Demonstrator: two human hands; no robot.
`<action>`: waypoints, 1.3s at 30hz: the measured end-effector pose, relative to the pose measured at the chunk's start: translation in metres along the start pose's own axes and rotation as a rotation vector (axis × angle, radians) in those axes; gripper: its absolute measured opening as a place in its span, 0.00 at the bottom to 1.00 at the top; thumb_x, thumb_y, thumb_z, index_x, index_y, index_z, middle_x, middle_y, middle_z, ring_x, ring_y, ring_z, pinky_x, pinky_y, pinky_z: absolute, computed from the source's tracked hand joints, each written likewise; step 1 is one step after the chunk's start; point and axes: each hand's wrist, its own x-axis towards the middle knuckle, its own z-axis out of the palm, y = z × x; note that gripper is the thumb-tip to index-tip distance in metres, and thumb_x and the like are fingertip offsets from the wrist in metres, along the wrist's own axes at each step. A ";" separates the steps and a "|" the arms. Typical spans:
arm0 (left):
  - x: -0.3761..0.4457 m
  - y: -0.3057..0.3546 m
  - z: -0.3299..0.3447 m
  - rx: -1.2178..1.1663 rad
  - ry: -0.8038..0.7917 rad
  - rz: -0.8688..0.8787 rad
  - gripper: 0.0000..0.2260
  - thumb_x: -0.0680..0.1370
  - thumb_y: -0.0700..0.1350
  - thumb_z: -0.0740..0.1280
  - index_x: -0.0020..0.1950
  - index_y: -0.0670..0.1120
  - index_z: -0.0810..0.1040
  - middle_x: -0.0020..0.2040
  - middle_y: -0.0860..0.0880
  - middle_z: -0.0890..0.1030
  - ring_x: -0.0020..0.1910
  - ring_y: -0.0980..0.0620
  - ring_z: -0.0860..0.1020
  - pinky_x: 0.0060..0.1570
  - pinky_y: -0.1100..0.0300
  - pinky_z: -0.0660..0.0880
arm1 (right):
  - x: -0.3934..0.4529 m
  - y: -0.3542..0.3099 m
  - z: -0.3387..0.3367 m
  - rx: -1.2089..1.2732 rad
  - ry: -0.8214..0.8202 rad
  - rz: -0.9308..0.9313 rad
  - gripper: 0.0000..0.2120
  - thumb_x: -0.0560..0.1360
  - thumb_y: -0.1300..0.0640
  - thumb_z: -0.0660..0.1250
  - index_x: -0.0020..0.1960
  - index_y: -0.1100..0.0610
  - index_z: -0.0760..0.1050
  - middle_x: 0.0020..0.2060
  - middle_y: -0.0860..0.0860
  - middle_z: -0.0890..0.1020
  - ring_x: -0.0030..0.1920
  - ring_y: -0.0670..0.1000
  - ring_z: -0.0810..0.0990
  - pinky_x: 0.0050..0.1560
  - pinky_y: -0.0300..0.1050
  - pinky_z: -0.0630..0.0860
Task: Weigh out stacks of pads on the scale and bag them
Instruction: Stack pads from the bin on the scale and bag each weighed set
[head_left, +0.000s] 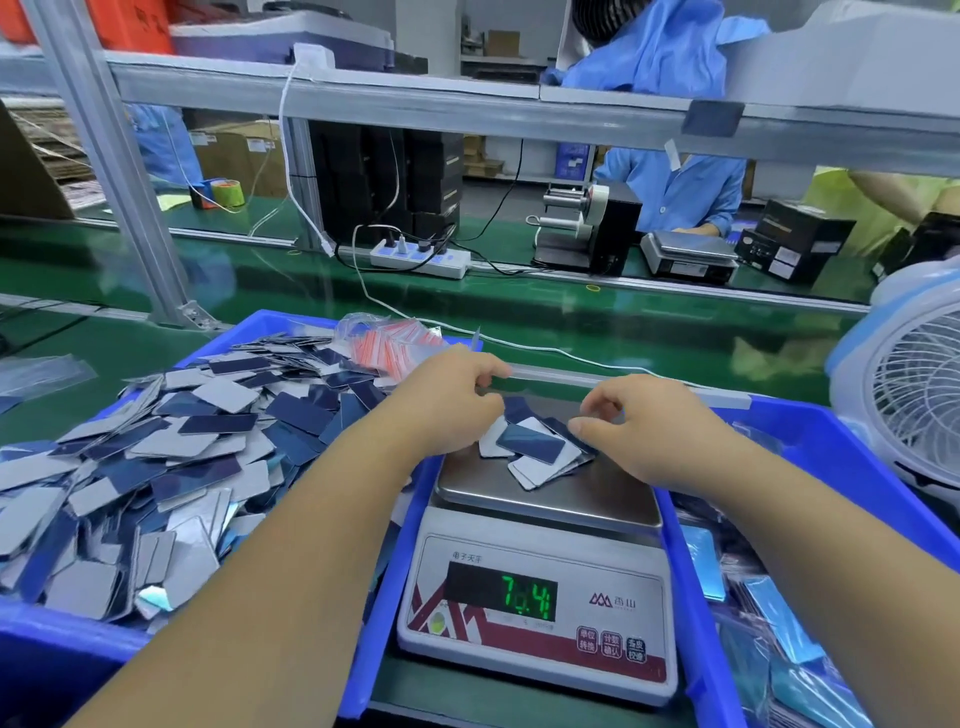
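Green bench: hands apparently gathering pads atop scale.

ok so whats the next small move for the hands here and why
Probably square the pads into one stack: they lie fanned and loose on the scale, with the left hand and right hand at their two sides, and the display's digits look blurred.

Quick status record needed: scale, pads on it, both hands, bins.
scale: between two blue bins, green digits lit, reading blurred
pads on pan: small loose pile, fanned, not squared
left hand: fingers curled at the pile's left edge
right hand: pinching pads at the pile's right edge
left bin: heaped loose pads
right bin: bagged pads
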 end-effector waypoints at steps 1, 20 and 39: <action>0.002 0.004 -0.005 0.050 -0.078 0.011 0.21 0.80 0.44 0.62 0.73 0.55 0.72 0.62 0.56 0.70 0.50 0.56 0.73 0.49 0.64 0.67 | 0.003 -0.003 -0.001 -0.013 -0.047 0.030 0.12 0.75 0.39 0.66 0.46 0.47 0.78 0.41 0.41 0.79 0.44 0.45 0.77 0.42 0.45 0.73; 0.002 0.002 -0.001 0.118 -0.259 0.128 0.17 0.78 0.59 0.68 0.66 0.57 0.76 0.62 0.59 0.72 0.61 0.57 0.72 0.63 0.59 0.68 | 0.009 0.009 -0.001 0.624 0.116 -0.014 0.10 0.70 0.56 0.77 0.39 0.47 0.76 0.26 0.43 0.76 0.27 0.45 0.70 0.30 0.41 0.68; -0.006 -0.004 -0.020 0.142 -0.328 -0.149 0.18 0.70 0.64 0.72 0.55 0.60 0.72 0.56 0.58 0.69 0.51 0.56 0.76 0.52 0.55 0.75 | 0.001 -0.010 0.011 0.240 -0.120 -0.016 0.21 0.64 0.39 0.77 0.54 0.42 0.76 0.49 0.38 0.78 0.44 0.36 0.76 0.43 0.33 0.71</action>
